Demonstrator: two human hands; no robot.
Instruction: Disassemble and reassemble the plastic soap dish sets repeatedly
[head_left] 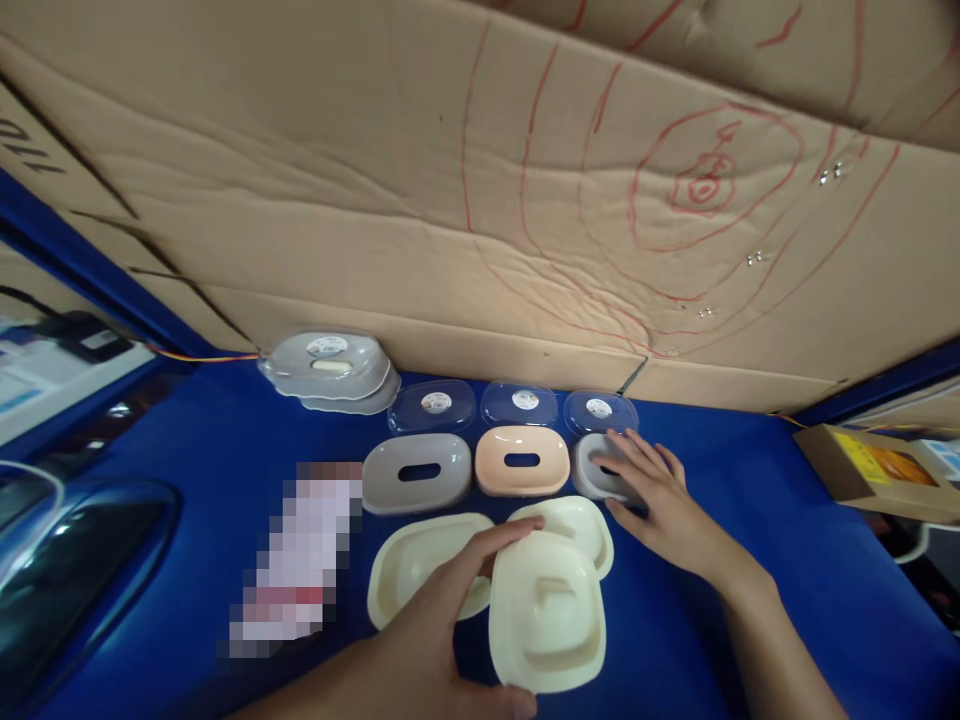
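Note:
My left hand (450, 610) grips a cream plastic tray (547, 655) by its left side, forefinger at the far edge and thumb near the close corner. This tray is tilted and has a raised block in its recess. Two more cream trays, one on the left (397, 560) and one behind (589, 530), lie partly hidden by it and my hand. My right hand (660, 500) spreads its fingers over a grey slotted cover (589, 465), touching its top and covering its right end. Left of that sit a peach slotted cover (523, 475) and a larger grey slotted cover (382, 470).
Behind the covers lie three clear lids (491, 405) with round labels. A stack of clear lids (292, 365) stands back left against a cardboard wall (337, 230). A blurred-out packet (315, 530) lies on the blue table (787, 560). An open cardboard box (832, 480) is at right.

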